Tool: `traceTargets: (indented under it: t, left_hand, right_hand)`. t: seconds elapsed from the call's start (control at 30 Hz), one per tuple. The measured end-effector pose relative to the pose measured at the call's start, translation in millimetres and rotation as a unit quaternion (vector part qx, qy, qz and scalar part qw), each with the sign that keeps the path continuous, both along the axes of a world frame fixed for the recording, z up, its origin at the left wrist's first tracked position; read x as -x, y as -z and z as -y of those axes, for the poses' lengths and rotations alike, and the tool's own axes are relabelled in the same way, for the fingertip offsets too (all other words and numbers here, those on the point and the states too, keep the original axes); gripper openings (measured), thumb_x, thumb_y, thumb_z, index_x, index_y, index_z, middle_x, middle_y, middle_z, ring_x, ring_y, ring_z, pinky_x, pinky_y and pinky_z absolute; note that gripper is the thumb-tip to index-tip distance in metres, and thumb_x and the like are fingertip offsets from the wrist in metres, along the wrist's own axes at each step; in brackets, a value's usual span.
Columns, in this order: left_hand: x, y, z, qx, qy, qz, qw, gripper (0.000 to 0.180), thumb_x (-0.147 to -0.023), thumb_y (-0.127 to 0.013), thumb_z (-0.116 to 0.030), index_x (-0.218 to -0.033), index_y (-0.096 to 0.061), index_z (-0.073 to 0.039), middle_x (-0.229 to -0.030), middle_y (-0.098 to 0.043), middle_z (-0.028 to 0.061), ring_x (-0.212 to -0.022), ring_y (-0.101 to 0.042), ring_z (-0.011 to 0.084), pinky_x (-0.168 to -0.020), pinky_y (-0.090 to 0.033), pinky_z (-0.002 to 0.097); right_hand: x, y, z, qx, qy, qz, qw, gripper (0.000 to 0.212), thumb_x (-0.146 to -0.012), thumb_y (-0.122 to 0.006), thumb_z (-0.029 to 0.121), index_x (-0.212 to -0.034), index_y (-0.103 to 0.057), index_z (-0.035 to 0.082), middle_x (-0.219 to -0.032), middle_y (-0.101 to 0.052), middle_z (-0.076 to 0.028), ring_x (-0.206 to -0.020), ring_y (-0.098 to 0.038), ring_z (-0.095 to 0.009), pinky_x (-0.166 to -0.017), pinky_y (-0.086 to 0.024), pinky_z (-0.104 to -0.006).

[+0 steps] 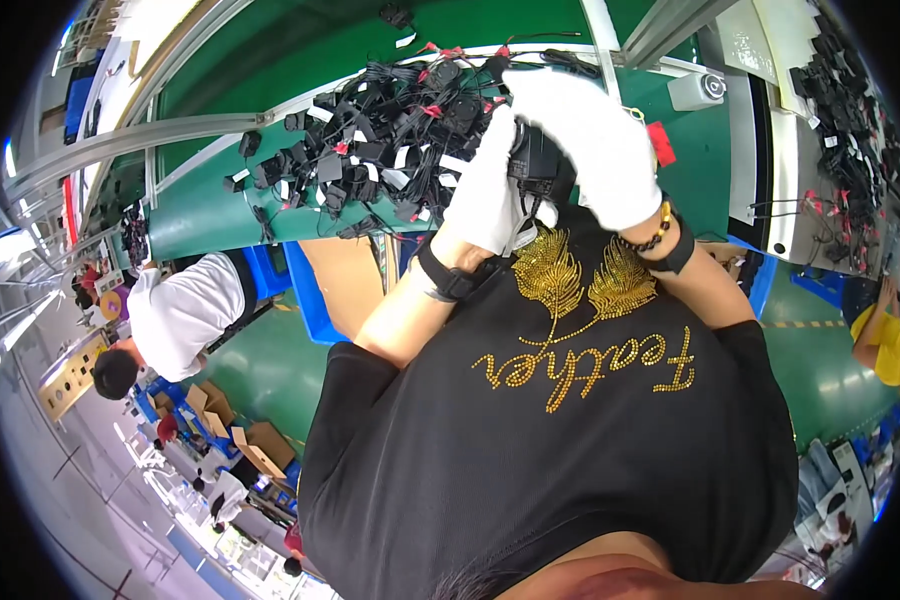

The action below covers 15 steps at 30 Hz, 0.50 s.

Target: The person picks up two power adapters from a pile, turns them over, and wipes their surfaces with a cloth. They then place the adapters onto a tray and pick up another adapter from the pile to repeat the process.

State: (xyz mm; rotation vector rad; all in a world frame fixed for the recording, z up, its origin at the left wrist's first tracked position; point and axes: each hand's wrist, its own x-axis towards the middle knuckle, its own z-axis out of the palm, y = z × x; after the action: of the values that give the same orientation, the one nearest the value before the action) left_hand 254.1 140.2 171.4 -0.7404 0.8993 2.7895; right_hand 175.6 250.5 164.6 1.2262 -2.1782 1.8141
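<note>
Above the near edge of the green worktable I hold a black power adapter [536, 162] in front of my chest. My left hand [483, 195], in a white glove, is closed round its left side. My right hand [600, 150], also white-gloved, curves over its far and right side with the fingers bent onto it; the glove is overexposed, so the fingertips are hard to make out. Just left of my hands lies a big tangled pile of black adapters [370, 155] with cables, white labels and red tips.
A white device with a round dial [698, 91] and a red tag [661, 144] are on the right. More adapters [840, 150] cover a neighbouring bench. Metal rails [200, 127] cross the table. Below stand cartons in blue bins [315, 300]. A person in white [190, 310] works at left.
</note>
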Motion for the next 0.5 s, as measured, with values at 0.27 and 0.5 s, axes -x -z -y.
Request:
traceTargets:
  t: [0.27,0.5]
  left_hand:
    - [-4,11,-2,0.185,0.022,-0.005,0.982,0.042,-0.095,-0.042,-0.038,-0.120,-0.045,-0.004,-0.085,-0.056,0.0023,-0.060,-0.055,0.0088,-0.036,-0.045,0.0201]
    - [-8,10,-13,0.302,0.051,-0.014,0.952,0.036,-0.094,-0.045,-0.033,-0.109,-0.048,0.000,-0.079,-0.055,0.0043,-0.045,-0.050,0.0077,-0.041,-0.041,0.0186]
  right_hand:
    - [6,9,-6,-0.121,0.022,-0.207,0.971,0.025,-0.080,-0.054,0.006,-0.104,-0.061,0.007,-0.105,-0.060,-0.011,-0.095,-0.058,-0.025,-0.076,-0.049,-0.0313]
    - [21,11,-11,-0.044,-0.023,-0.100,0.994,0.021,-0.081,-0.055,0.006,-0.101,-0.061,0.004,-0.097,-0.062,-0.011,-0.090,-0.059,-0.022,-0.077,-0.048,-0.0280]
